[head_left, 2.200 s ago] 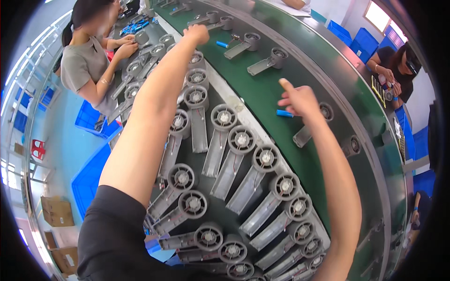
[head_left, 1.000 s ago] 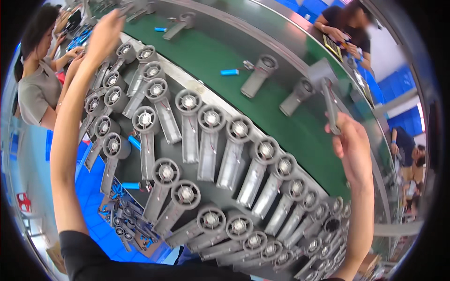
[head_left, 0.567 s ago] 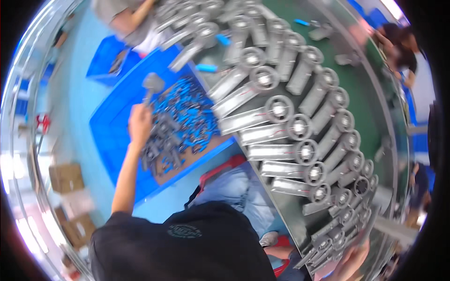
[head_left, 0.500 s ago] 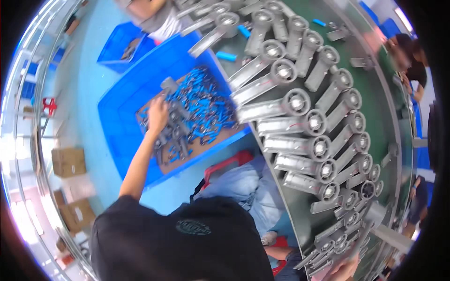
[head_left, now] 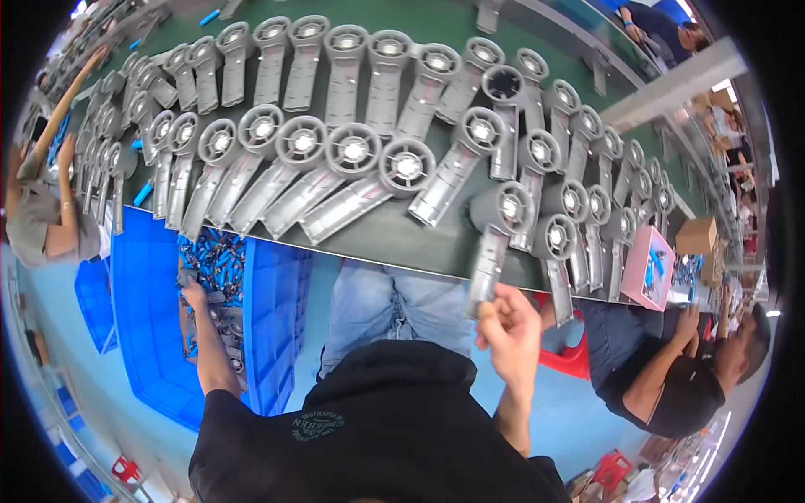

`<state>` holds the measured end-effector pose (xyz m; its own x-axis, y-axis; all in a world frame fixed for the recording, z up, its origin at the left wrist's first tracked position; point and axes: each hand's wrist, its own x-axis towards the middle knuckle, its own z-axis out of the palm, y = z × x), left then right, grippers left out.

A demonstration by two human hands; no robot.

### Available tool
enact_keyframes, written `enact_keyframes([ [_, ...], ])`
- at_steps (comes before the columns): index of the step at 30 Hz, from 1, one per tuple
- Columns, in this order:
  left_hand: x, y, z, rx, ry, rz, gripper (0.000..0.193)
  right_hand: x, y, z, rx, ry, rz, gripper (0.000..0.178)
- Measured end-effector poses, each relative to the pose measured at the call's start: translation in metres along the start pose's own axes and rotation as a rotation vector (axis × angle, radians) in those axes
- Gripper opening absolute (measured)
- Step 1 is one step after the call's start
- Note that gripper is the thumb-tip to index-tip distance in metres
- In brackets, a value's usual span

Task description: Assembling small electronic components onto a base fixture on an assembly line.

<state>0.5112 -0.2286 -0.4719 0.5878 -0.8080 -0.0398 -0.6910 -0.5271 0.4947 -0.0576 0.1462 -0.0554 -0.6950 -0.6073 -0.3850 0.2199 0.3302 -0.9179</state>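
A grey handheld-fan housing [head_left: 488,267] with a round ringed head is in my right hand [head_left: 511,331], which pinches the lower end of its handle at the table's near edge. Its head lies over the table among other fan housings [head_left: 406,166]. My left hand [head_left: 195,295] is down inside the large blue bin [head_left: 151,335], its fingers closed around a grey fan part [head_left: 188,276] whose shape is mostly hidden. Close to that hand lie blue cells with wires [head_left: 220,261] and more grey parts [head_left: 228,331].
Rows of fan housings cover the green-topped table [head_left: 453,251]. To the right stands a pink box [head_left: 647,268], near a seated person in black [head_left: 671,386]. Another person [head_left: 54,218] works at the far left beside a smaller blue bin [head_left: 94,302]. A red stool [head_left: 566,356] is below the table.
The view has swung to the right, bringing the table to the front. My right hand has come from the far right with a fan housing; my left hand stays in the bin.
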Motion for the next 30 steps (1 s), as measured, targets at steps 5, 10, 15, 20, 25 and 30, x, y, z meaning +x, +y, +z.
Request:
enact_keyframes([
  [5, -0.008, 0.077, -0.048, 0.174, -0.155, 0.266, 0.046, 0.025, 0.024, 0.007, -0.282, -0.031, -0.189, 0.031],
  [10, -0.126, 0.209, -0.200, -0.128, 0.426, 0.744, 0.030, 0.009, -0.019, -0.072, -0.368, 0.198, -0.308, 0.022],
  [15, -0.271, 0.324, -0.249, -0.722, 0.183, 0.861, 0.017, 0.066, -0.049, -0.285, -1.019, 0.909, -0.421, 0.029],
  [20, -0.358, 0.384, -0.243, -0.918, -0.147, 1.085, 0.012, 0.137, -0.016, -0.393, -1.203, 0.619, -0.338, 0.026],
  [25, -0.407, 0.417, -0.237, -1.018, -0.346, 1.211, 0.013, 0.128, -0.017, -0.409, -1.231, 0.537, -0.387, 0.027],
  [30, -0.442, 0.433, -0.245, -1.001, -0.552, 1.240, 0.012, 0.084, -0.068, -0.341, -0.702, 0.595, -0.468, 0.027],
])
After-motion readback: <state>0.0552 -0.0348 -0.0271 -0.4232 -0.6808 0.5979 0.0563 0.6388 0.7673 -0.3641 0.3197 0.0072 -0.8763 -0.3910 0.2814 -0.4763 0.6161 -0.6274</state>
